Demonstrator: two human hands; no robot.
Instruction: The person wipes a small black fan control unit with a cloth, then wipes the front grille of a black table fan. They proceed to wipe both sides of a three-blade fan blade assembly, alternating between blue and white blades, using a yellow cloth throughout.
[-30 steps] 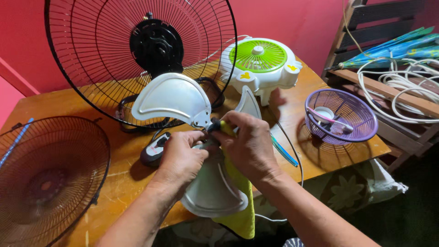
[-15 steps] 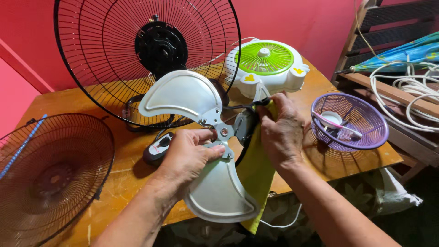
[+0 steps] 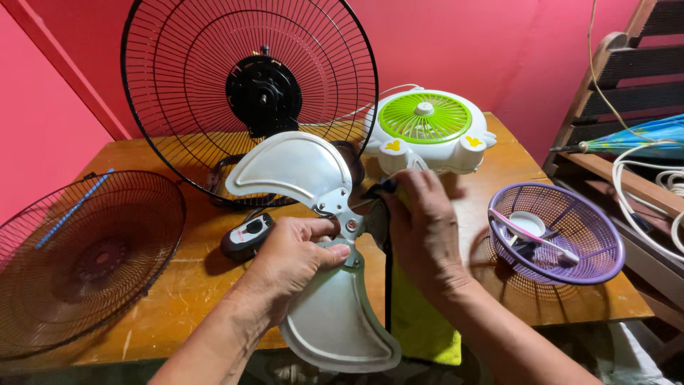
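My left hand (image 3: 296, 255) grips the hub of a white three-bladed fan blade (image 3: 293, 170), held over the wooden table (image 3: 178, 285). One blade points up and left, another hangs down toward me. My right hand (image 3: 424, 228) is closed on a yellow-green cloth (image 3: 420, 321) pressed against the third blade, which it mostly hides. The cloth hangs down over the table's front edge.
Behind stands the fan's rear grille with black motor (image 3: 262, 93). The loose front grille (image 3: 78, 257) lies at the left. A small black remote-like device (image 3: 246, 235) sits by my left hand. A white and green fan base (image 3: 427, 128) and a purple basket (image 3: 556, 232) are on the right.
The camera view has shifted. The blade has turned in my hands, and my right hand has moved from the hub onto the right-hand blade with the cloth.
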